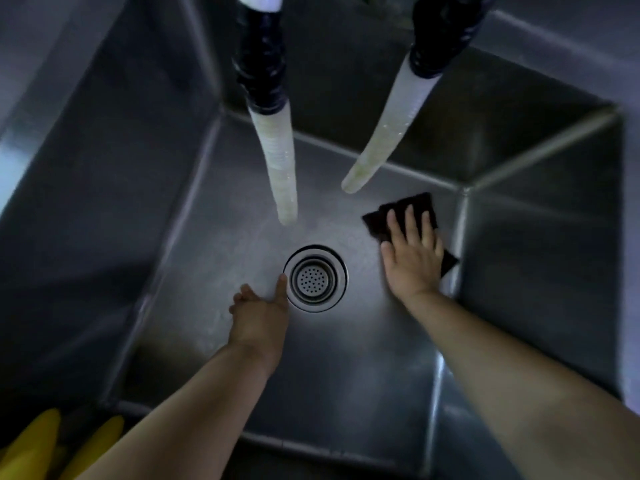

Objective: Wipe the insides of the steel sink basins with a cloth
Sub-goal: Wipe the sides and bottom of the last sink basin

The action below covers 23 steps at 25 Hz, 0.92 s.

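Item: steel sink basin, which you are viewing from above, with its drain strainer sitting at the centre of the floor. Item: dark cloth, lying flat on the basin floor at about 2 o'clock from the drain, just beside the right wall and near the far right corner; its long axis is running from 11 o'clock to 5 o'clock, one corner pointing toward the far wall and the opposite corner poking out beyond your wrist toward the right wall. Item: your right hand, pressing down on the cloth with fingers straight and spread, fingertips pointing to 12 o'clock, not curling round it. Item: your left hand, holding nothing, fingers loosely relaxed, one fingertip touching the drain rim at 9 o'clock. Item: two pale ribbed hoses, hanging down from 12 o'clock, their ends pointing at the floor. Item: something yellow, showing at 7 o'clock outside the basin.
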Each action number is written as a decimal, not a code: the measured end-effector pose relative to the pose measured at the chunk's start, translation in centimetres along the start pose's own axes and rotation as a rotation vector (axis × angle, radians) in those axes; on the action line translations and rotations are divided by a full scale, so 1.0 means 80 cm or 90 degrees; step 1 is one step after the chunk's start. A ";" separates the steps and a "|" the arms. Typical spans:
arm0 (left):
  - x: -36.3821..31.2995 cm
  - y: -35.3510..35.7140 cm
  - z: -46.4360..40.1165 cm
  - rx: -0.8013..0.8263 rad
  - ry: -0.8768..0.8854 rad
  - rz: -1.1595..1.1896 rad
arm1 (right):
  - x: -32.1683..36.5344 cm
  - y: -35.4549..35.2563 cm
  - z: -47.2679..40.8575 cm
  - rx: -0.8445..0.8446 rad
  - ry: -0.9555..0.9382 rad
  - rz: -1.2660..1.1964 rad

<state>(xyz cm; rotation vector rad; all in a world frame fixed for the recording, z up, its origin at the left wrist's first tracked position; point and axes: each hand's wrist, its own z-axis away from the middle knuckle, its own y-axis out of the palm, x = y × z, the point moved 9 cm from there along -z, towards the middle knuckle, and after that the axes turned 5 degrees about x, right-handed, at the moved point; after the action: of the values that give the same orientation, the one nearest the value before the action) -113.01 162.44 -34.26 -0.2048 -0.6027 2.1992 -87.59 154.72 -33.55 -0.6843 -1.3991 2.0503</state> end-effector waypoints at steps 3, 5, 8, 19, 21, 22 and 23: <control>-0.002 -0.002 0.004 -0.007 0.008 -0.011 | 0.044 0.028 0.089 0.004 -0.092 -0.005; -0.003 -0.004 0.007 -0.014 0.014 -0.021 | 0.070 0.055 0.156 0.022 -0.198 0.015; -0.003 -0.004 0.010 -0.015 0.013 -0.028 | 0.094 0.084 0.249 0.051 -0.364 0.030; -0.009 -0.007 0.003 0.023 -0.001 -0.011 | -0.002 -0.014 -0.029 -0.013 -0.080 -0.026; -0.009 -0.006 -0.001 0.017 -0.007 -0.016 | -0.039 -0.031 -0.072 -0.012 -0.014 -0.035; -0.009 -0.007 -0.002 0.012 -0.007 -0.021 | -0.049 -0.033 -0.080 -0.020 -0.005 -0.024; -0.008 -0.008 -0.002 0.010 -0.005 -0.025 | -0.054 -0.031 -0.080 -0.026 0.004 -0.022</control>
<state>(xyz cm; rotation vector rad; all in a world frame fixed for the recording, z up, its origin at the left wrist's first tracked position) -112.07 162.34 -34.14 -0.1745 -0.5897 2.1678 -79.72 156.68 -32.88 -0.6797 -1.4435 1.9962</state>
